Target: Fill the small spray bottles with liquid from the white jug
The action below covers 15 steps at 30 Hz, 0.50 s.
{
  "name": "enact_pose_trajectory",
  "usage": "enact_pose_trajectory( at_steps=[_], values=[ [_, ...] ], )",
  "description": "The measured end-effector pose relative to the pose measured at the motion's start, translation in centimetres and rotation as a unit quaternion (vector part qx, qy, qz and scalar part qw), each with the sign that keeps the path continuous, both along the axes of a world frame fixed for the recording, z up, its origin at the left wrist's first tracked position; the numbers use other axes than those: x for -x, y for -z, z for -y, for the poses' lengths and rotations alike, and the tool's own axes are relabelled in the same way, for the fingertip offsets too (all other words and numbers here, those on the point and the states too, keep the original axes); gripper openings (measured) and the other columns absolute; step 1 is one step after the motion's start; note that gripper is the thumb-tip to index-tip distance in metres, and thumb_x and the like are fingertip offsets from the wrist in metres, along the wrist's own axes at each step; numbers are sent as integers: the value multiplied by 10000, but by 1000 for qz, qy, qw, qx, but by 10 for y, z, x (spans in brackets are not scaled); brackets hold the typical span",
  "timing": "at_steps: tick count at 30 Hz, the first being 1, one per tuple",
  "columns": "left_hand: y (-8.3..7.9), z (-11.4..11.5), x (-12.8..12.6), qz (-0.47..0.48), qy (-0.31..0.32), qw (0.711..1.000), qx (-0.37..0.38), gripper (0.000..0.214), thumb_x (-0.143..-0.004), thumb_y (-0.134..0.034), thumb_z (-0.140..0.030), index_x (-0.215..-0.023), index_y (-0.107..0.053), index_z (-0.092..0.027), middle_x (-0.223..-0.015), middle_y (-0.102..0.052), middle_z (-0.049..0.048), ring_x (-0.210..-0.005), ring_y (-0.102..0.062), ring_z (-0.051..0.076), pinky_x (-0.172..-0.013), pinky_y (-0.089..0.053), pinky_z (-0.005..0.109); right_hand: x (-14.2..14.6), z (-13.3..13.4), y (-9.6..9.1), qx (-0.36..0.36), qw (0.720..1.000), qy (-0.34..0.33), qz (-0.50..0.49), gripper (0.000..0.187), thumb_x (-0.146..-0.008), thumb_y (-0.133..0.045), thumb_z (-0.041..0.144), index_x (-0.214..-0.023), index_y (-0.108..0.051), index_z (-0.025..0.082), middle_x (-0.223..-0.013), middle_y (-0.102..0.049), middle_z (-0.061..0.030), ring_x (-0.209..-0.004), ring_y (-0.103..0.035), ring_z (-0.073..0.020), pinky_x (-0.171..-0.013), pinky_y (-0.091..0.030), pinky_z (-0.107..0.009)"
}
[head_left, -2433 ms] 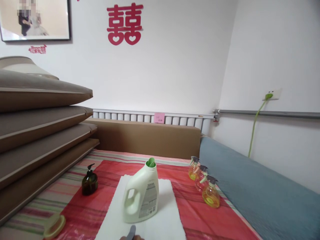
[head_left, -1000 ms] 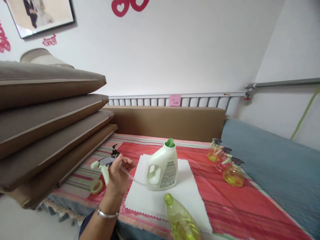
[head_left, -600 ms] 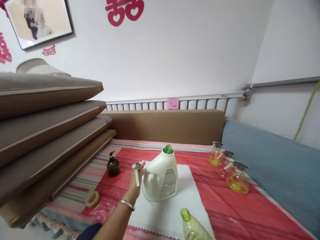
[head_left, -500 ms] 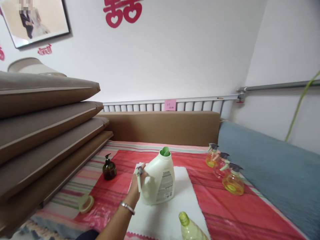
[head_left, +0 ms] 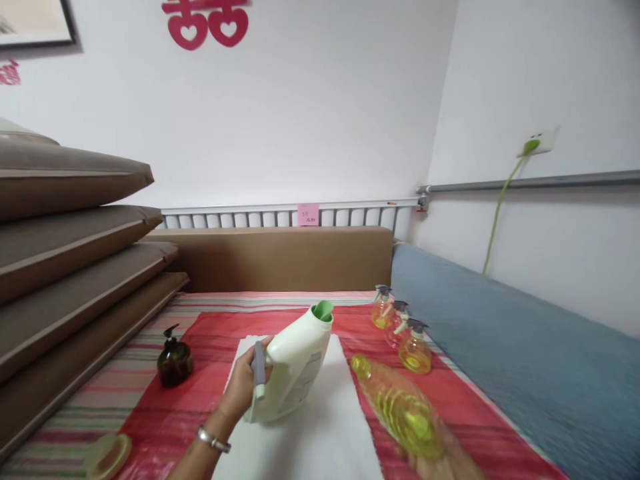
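A white detergent jug with a green spout leans to the right above the white cloth. My left hand is closed at its handle side, and a grey and pale green trigger spray head is held in that same hand. On the right, my right hand wraps round the lower part of a clear yellow-green bottle. This bottle has no spray head on it and lies tilted, its neck pointing up and left towards the jug. Most of my right fingers are hidden behind the bottle.
Several clear spray bottles stand at the right on the red cloth. A dark pump bottle is at the left, with a pale green ring-shaped object nearer. Stacked brown cushions border the left side; a blue-grey surface borders the right.
My left hand has tipped the jug to the right. The yellow-green bottle has risen into fuller view, and my right hand now shows on it. The view has swung right.
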State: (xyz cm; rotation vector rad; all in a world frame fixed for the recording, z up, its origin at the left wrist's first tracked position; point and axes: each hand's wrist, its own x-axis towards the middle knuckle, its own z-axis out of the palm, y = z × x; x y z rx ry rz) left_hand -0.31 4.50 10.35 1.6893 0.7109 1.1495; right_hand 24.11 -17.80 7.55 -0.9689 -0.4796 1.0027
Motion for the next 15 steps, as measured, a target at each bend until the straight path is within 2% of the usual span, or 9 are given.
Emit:
enact_pose_trajectory(
  at_steps=[4,7,11,15],
  values=[
    [-17,7,6,-81,54,995,1,515,-636,-648,-166,-1147,-594,-159,-835,-688,26,-663,-589,158,-602,-441,223,-24,-6,-41,-41,997,35,-47,392,-730,-652,439,-1088,-568,305,-1034,-681,5,-842,-630,-191,-635,-565,-319],
    [-19,10,4,-115,89,989,12,536,-649,-620,-156,-1182,-571,-155,-810,-677,22,-642,-574,152,-606,-430,231,-38,-10,-63,-47,998,37,-20,345,-767,-623,416,-1086,-563,300,-1051,-672,4,-856,-620,-190,-604,-556,-302],
    [-16,10,-3,-107,113,988,14,535,-666,-610,-170,-1199,-562,-182,-898,-679,28,-724,-587,174,-696,-440,261,-58,-15,-76,-7,999,40,35,318,-769,-621,404,-1047,-581,254,-1036,-677,-35,-850,-628,-203,-590,-544,-286],
    [-19,11,-10,-102,121,987,24,513,-674,-585,-159,-1186,-577,-191,-907,-690,28,-752,-594,189,-716,-443,275,-74,-19,-84,21,996,33,79,355,-779,-612,401,-1088,-544,239,-981,-688,-61,-779,-650,-200,-563,-531,-276]
  ],
)
